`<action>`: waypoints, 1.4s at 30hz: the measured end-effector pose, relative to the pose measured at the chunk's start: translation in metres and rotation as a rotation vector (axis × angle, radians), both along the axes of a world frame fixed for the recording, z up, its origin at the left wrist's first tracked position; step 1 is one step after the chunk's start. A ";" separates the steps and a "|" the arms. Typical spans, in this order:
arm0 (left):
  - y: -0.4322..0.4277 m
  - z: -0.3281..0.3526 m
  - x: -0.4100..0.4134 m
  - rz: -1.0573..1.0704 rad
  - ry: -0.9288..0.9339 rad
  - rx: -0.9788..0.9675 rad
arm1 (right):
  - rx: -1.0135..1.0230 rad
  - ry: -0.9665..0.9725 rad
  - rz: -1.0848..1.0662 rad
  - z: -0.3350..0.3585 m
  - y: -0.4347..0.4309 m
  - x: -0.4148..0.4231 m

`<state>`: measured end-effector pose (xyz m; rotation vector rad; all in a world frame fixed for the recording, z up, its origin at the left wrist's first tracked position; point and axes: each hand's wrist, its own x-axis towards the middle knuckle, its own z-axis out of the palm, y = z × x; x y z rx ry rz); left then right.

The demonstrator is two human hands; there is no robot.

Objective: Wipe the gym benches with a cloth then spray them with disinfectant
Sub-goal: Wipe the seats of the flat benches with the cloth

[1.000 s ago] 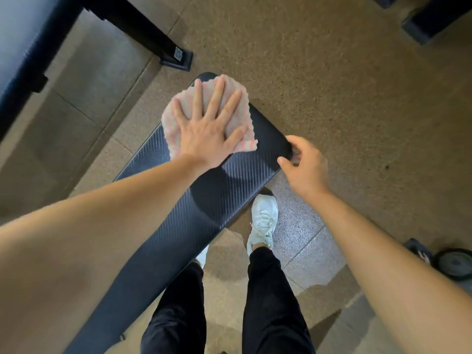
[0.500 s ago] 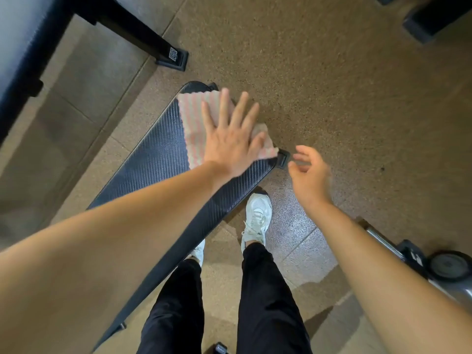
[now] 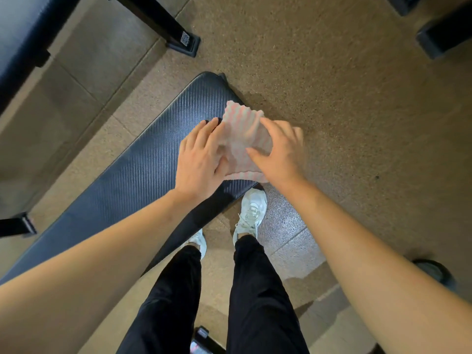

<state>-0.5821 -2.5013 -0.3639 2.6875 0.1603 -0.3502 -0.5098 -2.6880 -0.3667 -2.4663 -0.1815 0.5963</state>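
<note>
Head view: your pink-striped cloth (image 3: 242,129) sits at the far end of the black padded worktop (image 3: 143,175), overhanging its right edge. Your right hand (image 3: 279,152) grasps its right side, fingers curled round it. Your left hand (image 3: 200,159) touches its left edge, fingers stretched; blur hides any pinch.

Blk bench (image 3: 143,175); pink cloth (image 3: 242,129) over its rt edge.

— Is the cloth (image 3: 242,129) sharp?
— No, it's blurred. The left grip (image 3: 201,159) and right grip (image 3: 278,152) cover its side edges, so their hold is unclear.
— And the table (image 3: 143,169)?
— Its near end lies under the left forearm (image 3: 102,251), cut off at the picture's edge. The frame-foot label (image 3: 185,39) is too small to read.
</note>
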 end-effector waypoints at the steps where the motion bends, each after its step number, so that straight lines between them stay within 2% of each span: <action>1: 0.007 0.000 -0.004 0.028 0.023 0.055 | -0.073 -0.019 0.042 0.002 0.007 -0.001; 5: 0.021 0.002 -0.011 0.077 0.179 0.177 | -0.314 0.037 0.260 0.000 0.015 -0.012; 10: 0.022 0.004 -0.007 0.064 0.253 0.118 | -0.175 0.133 0.284 -0.001 -0.009 0.010; 15: 0.026 0.008 -0.008 0.001 0.293 0.144 | -0.027 0.403 0.062 0.004 -0.050 0.047; 20: 0.025 0.010 -0.007 -0.010 0.312 0.134 | 0.081 0.459 -0.304 0.011 -0.076 0.084; 23: 0.025 0.009 -0.007 -0.015 0.309 0.123 | 0.164 0.523 -0.379 0.017 -0.064 0.088; 24: 0.025 0.009 -0.008 -0.018 0.306 0.121 | 0.175 0.612 -0.352 0.018 -0.056 0.085; 27: 0.026 0.008 -0.009 -0.027 0.305 0.117 | 0.148 1.090 -0.229 0.023 -0.038 0.076; 30: 0.027 0.009 -0.010 -0.028 0.292 0.102 | 0.203 1.287 -0.268 0.029 -0.035 0.091; 34: 0.029 0.010 -0.010 -0.037 0.277 0.084 | 0.157 1.298 -0.274 0.030 -0.021 0.107; 39: 0.030 0.010 -0.014 -0.037 0.267 0.083 | 0.019 1.053 -0.252 0.029 0.016 0.105; 42: 0.037 0.012 -0.013 -0.046 0.262 0.042 | -0.022 1.000 -0.229 0.030 0.034 0.110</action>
